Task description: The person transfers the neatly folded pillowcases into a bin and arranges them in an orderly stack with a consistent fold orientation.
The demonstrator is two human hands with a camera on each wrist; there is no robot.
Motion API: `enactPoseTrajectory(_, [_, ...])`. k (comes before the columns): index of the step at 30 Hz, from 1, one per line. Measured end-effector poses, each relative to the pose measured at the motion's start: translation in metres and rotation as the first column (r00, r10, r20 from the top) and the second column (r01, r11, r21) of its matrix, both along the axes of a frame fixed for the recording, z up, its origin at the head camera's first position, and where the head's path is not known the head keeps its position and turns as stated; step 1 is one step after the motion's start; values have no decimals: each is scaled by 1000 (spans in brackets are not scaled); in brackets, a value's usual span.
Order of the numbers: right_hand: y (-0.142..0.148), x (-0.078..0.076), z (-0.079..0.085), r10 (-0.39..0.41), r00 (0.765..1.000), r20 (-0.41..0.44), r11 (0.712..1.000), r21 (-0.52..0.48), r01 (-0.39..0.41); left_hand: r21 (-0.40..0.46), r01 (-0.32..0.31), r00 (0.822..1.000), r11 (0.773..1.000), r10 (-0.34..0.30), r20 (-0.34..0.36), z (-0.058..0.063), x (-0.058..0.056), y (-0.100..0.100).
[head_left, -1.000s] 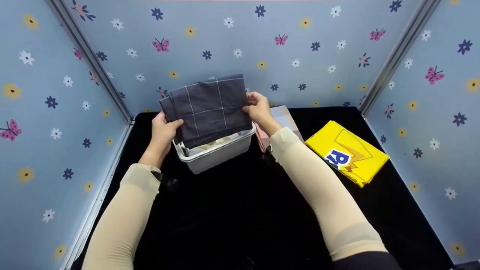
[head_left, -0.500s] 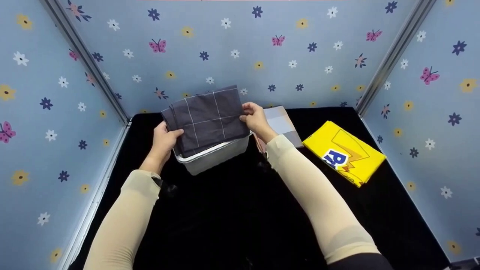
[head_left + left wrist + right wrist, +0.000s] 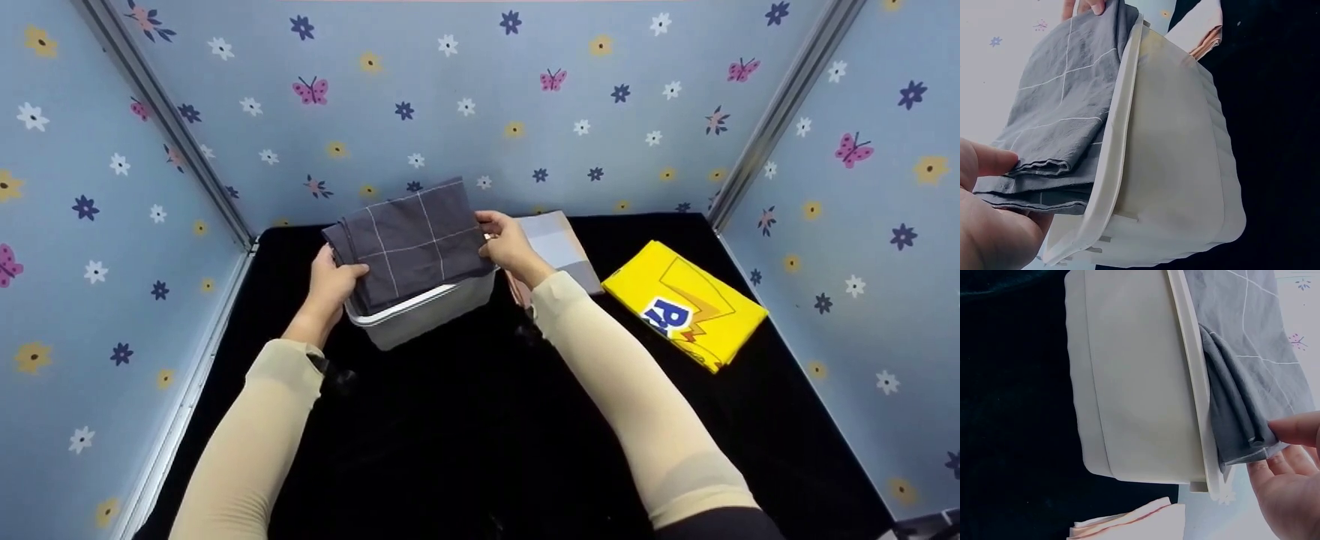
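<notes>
A folded dark grey cloth with thin white grid lines (image 3: 412,244) lies over the mouth of a white plastic bin (image 3: 435,311), tilted up at the back. My left hand (image 3: 334,281) pinches its left edge, thumb on top and fingers beneath, as the left wrist view shows. At the cloth's right edge my right hand (image 3: 514,244) pinches the folded layers between thumb and fingers. In the right wrist view the cloth's lower folds (image 3: 1235,405) dip inside the bin's rim (image 3: 1199,382). The cloth hides the bin's contents.
Right of the bin, a folded pastel checked cloth (image 3: 559,244) lies on the black table covering (image 3: 465,435). Farther right is a folded bright yellow cloth (image 3: 686,304) with blue lettering. Flower-patterned panels (image 3: 480,90) enclose the back and sides.
Both hands have lowered the grey cloth toward the bin, and it now covers the opening where pale contents showed earlier. The cloth's back edge has sunk.
</notes>
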State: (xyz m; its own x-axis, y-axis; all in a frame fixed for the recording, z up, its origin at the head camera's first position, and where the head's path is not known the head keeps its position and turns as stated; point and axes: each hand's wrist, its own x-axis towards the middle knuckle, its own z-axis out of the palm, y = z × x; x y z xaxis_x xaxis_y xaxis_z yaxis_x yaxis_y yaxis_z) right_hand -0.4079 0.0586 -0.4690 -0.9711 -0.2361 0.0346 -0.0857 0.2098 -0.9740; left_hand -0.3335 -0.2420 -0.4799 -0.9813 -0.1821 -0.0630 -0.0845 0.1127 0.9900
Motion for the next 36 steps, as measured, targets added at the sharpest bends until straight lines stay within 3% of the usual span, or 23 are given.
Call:
enactPoseTrajectory(8, [6,2,-2,-10,998,56,1000,-5,11,57,-40,998,998,37,57,0,1,2])
enactPoseTrajectory(20, [18,4,1,-44,997,57,999,-21,45,36,-5,1000,999,4,25,3,1,8])
enactPoseTrajectory(28, [31,2,0,-75,994,84,996,-49,79,32,34,999,999,-34,14,6,-4,16])
enactPoseTrajectory(36, [51,0,1,-107,992,65,994,1,107,-23,111,994,994,-111,-1,12,-8,26])
